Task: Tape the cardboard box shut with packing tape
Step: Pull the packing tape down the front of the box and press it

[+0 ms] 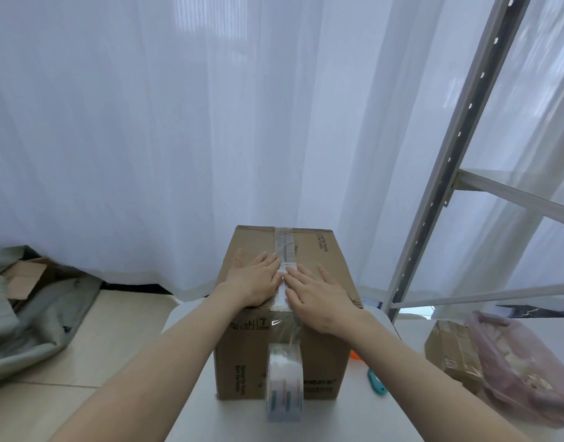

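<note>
Cardboard box [282, 314] sits on the white table [354, 419] right before me, flaps down, a strip of tape [285, 250] along the top seam; the roll [284, 382] hangs off the near face, uncut. I'd press from the seam outward — firm, even strokes — to chase out bubbles; left hand [253, 280] and right hand [319, 298] lie flat, fingers spread, gripping nothing, palms on the lid beside the strip.

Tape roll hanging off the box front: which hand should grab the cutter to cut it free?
Right hand, probably. The teal cutter lies on the table right of the cardboard box, under that forearm; the left hand would have to cross over.
</note>
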